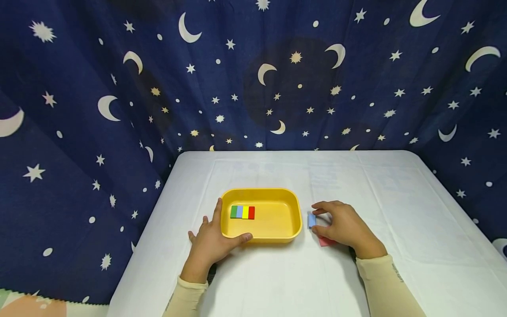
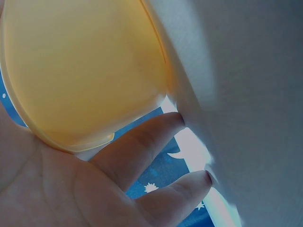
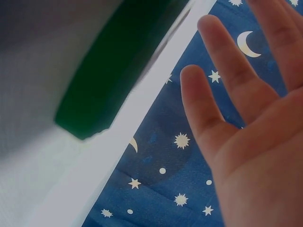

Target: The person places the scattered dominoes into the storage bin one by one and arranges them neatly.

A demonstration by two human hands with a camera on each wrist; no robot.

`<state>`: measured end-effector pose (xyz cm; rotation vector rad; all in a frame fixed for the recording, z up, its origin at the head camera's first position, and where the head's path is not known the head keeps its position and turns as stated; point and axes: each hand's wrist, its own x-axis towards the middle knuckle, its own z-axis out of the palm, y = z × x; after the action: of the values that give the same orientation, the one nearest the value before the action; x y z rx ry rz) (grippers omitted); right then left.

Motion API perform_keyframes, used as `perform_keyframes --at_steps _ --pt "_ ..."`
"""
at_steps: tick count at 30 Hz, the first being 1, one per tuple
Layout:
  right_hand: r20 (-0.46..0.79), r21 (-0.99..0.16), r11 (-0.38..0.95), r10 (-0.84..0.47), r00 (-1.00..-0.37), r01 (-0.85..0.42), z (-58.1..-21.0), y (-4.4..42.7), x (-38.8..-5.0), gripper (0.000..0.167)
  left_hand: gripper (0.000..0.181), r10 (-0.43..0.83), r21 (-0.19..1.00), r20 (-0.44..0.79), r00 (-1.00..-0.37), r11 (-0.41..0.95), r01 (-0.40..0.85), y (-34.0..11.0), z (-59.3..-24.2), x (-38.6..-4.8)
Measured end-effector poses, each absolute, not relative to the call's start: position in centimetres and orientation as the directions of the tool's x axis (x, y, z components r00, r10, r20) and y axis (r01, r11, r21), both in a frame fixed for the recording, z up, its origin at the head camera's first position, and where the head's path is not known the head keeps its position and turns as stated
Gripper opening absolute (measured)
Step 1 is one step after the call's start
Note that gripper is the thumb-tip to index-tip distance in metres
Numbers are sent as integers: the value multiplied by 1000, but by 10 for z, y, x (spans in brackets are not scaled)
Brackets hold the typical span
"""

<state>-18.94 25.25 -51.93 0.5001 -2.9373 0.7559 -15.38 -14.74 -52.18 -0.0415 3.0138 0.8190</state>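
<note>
Note yellow tray [image 1: 277, 215] mid-scene on white table [image 1: 277, 281], bearing a flush row in left half: green block [image 1: 233, 212], light blue block [image 1: 239, 212], yellow block [image 1: 245, 212], red block [image 1: 251, 213], L to R. Set edge to edge, prob. to make colour order readable. Touched at left and near sides by left hand [image 1: 211, 244], spread w/ fingers straight, thumb over near rim; prob. braced thus to stop sliding. Just right of tray, pinched btwn thumb and fingertip of right hand [image 1: 342, 225], see second light blue block [image 1: 312, 220]; taken by near and far ends, presumably to leave left face uncovered. Partly under same hand, note red piece [image 1: 327, 242]; cf. right wrist view for dark green piece [image 3: 113, 71], not visible in head view, poss. under palm.
</note>
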Motion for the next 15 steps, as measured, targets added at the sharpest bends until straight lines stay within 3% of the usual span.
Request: perform_keyframes --at_steps 15 --pt "215 -410 838 -297 -931 -362 -517 254 -191 67 149 -16 513 -28 -999 858 -28 -148 -522 -154"
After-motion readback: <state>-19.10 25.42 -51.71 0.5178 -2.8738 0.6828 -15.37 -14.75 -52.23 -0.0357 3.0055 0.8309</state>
